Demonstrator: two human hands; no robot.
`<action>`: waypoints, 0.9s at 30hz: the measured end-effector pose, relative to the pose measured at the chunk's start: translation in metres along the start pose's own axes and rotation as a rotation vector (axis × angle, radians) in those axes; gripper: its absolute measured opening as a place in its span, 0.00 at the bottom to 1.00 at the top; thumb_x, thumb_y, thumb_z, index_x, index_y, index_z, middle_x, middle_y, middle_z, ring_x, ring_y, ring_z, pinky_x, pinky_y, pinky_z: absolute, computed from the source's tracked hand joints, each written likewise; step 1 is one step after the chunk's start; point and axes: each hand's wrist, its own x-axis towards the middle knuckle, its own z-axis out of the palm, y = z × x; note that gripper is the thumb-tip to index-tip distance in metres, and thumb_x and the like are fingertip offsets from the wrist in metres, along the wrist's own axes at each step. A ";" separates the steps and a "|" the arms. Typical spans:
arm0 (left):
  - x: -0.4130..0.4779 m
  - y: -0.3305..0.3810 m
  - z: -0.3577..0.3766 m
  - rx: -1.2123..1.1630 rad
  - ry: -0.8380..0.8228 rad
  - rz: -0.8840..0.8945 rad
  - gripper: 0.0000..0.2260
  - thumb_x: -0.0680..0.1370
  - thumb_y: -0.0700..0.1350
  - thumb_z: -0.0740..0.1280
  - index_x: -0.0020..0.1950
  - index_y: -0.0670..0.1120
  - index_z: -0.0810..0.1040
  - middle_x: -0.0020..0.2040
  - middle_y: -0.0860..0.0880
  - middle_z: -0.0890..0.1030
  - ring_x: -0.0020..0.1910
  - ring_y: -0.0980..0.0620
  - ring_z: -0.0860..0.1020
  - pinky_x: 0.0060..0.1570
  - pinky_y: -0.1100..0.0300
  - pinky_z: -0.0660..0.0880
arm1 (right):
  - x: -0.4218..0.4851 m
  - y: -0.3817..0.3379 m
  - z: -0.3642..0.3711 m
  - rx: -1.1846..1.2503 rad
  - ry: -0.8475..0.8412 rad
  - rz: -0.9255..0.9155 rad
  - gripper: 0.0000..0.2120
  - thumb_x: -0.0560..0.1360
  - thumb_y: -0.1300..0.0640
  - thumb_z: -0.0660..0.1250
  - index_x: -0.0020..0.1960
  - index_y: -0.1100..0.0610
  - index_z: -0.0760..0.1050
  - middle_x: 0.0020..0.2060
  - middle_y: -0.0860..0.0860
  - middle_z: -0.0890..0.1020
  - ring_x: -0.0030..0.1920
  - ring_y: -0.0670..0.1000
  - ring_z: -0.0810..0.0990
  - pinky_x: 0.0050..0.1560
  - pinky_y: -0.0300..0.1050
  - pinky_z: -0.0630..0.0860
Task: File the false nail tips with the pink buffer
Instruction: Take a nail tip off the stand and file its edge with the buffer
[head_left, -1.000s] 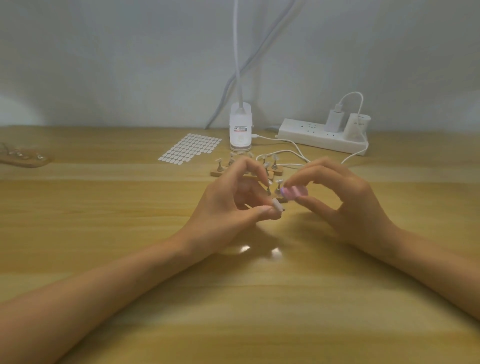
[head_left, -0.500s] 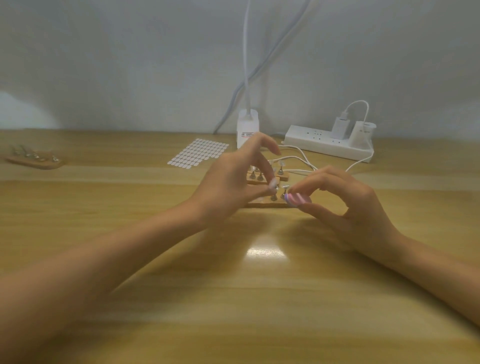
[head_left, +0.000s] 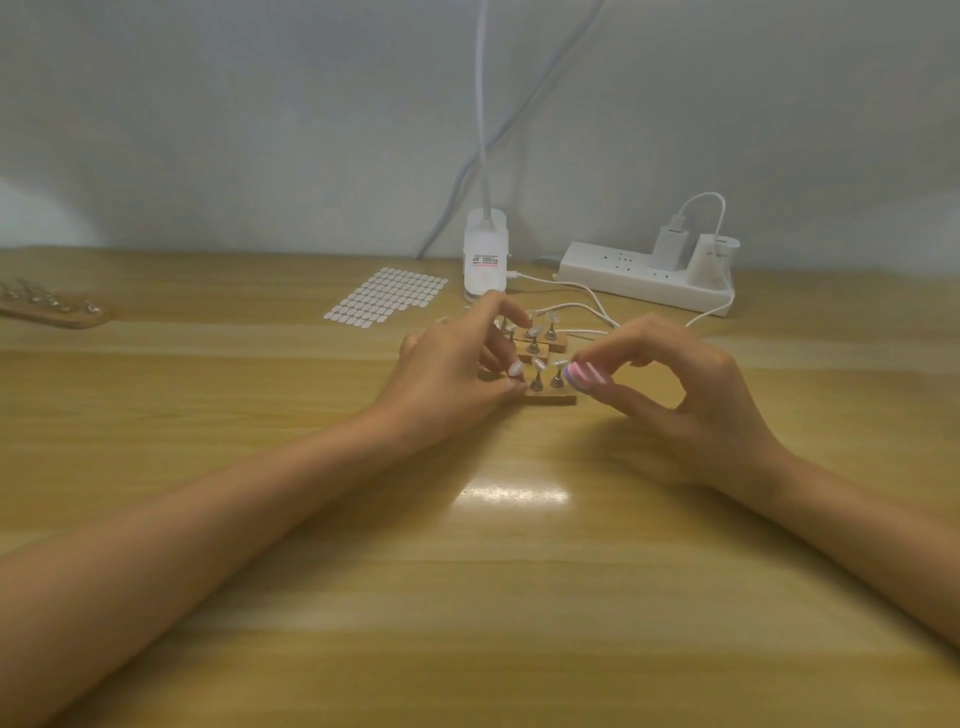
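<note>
Pinches pink striped buffer block (head_left: 584, 375) in right hand (head_left: 691, 395) beside wooden stand (head_left: 550, 399) of white false nail tips (head_left: 537, 364), at tabletop (head_left: 467, 623) centre. Curls left hand (head_left: 447, 384) over stand; cannot tell whether gripping.

1. Two hands: the left hand (head_left: 457, 384) and the right hand (head_left: 696, 400).
2. One pink buffer (head_left: 584, 375).
3. Four wooden stands (head_left: 551, 399): three by the hands, one far left.
4. Nail tips (head_left: 538, 365): some are hidden, so I can't count them.
5. One sticker sheet (head_left: 387, 300), one lamp base (head_left: 485, 260), and one power strip (head_left: 639, 280) with two plugs (head_left: 671, 247).
</note>
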 end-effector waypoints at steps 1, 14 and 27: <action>0.000 0.001 0.000 0.001 0.003 0.003 0.20 0.72 0.42 0.77 0.57 0.56 0.72 0.39 0.58 0.81 0.47 0.54 0.83 0.60 0.39 0.73 | 0.000 -0.001 0.000 0.004 0.005 0.016 0.06 0.76 0.61 0.74 0.52 0.60 0.82 0.45 0.51 0.84 0.45 0.50 0.81 0.49 0.38 0.72; 0.003 0.013 0.004 0.153 -0.011 0.086 0.21 0.74 0.45 0.76 0.63 0.52 0.73 0.44 0.57 0.84 0.47 0.56 0.82 0.64 0.45 0.71 | 0.001 0.001 0.000 0.068 0.027 0.128 0.07 0.78 0.54 0.74 0.53 0.56 0.82 0.49 0.49 0.84 0.48 0.49 0.83 0.49 0.40 0.76; -0.004 0.022 0.016 0.374 0.081 0.288 0.24 0.75 0.38 0.71 0.69 0.52 0.70 0.40 0.59 0.78 0.54 0.53 0.78 0.58 0.53 0.61 | 0.002 -0.003 0.000 0.137 0.053 0.183 0.07 0.77 0.54 0.73 0.54 0.53 0.81 0.49 0.49 0.84 0.49 0.50 0.83 0.50 0.49 0.78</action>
